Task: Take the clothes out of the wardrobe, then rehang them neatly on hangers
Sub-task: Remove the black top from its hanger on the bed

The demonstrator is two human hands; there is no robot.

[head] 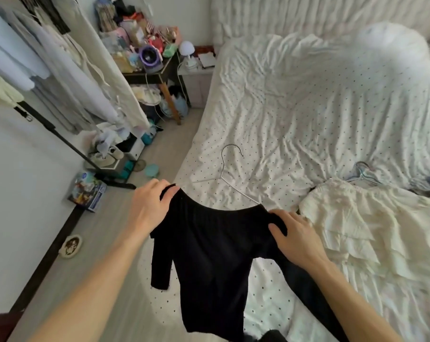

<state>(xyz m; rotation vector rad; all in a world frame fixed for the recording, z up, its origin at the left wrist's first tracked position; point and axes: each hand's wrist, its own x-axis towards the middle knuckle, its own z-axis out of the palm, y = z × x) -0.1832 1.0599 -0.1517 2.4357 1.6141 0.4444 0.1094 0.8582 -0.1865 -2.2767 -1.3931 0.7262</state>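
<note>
- I see the left hand [151, 206] at centre left, fingers curled over one shoulder of the black top [214, 255], thumb pinching the fabric.
- The right hand [299, 239] is at centre right and grips the other shoulder, with the thumb pressed into the cloth.
- The top hangs spread between both hands in the lower centre, over the near edge of the bed [307, 107]. One sleeve dangles at lower left.
- A wire hanger [230, 180] sits just above the neckline with its hook pointing up the frame. One arm runs down to the collar by the right hand and the other lies bare against the dotted sheet.
- A cream ruffled garment [357, 233] lies on the bed at right, beside the right hand.
- More hangers [364, 170] are piled above it.
- Pale clothes hang on a rack [48, 58] in the upper left.
- A cluttered desk [147, 70] stands at upper centre.
</note>
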